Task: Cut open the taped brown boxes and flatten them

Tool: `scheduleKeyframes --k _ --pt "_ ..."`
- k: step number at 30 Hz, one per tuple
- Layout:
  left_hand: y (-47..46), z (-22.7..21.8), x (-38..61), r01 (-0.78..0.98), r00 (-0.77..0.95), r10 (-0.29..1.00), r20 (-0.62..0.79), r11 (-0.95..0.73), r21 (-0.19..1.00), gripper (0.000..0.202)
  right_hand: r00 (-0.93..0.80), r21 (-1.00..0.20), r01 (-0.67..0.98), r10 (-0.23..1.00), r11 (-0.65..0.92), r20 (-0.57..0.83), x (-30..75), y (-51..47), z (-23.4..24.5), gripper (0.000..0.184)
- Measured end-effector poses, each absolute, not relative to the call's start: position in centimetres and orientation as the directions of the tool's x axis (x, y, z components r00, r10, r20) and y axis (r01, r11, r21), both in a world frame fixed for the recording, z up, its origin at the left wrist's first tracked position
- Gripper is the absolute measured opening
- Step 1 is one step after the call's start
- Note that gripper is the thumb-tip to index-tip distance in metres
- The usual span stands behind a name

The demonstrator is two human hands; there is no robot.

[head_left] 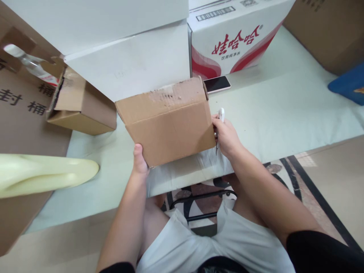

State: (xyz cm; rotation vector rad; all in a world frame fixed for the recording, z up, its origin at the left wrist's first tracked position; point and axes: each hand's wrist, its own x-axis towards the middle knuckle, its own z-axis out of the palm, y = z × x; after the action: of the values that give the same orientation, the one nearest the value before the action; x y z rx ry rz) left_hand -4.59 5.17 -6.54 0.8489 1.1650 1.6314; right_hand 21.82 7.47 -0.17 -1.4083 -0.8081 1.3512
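A brown cardboard box (pixel 167 121) with a scuffed, torn top flap is held tilted above the front edge of the pale table (pixel 284 113). My left hand (pixel 140 161) grips its lower left corner, thumb on the near face and fingers hidden behind. My right hand (pixel 226 136) presses against the box's right edge, closed round a small white utility knife (pixel 221 115) whose thin blade end pokes out below the fist.
A smaller brown box (pixel 81 106) lies to the left, large white boxes (pixel 127 57) behind. A red-and-white printed carton (pixel 236 34) and a phone (pixel 217 84) are at the back. A pale yellow object (pixel 45 174) juts in from the left; a blue item (pixel 348 85) is at right.
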Motion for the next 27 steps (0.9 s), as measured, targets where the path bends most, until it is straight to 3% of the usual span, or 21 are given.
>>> scheduleKeyframes --k 27 --pt "5.29 -7.22 -5.01 -0.247 -0.33 0.943 0.047 -0.134 0.96 0.068 0.166 -0.935 -0.169 0.927 -0.311 -0.338 21.85 7.5 -0.34 0.015"
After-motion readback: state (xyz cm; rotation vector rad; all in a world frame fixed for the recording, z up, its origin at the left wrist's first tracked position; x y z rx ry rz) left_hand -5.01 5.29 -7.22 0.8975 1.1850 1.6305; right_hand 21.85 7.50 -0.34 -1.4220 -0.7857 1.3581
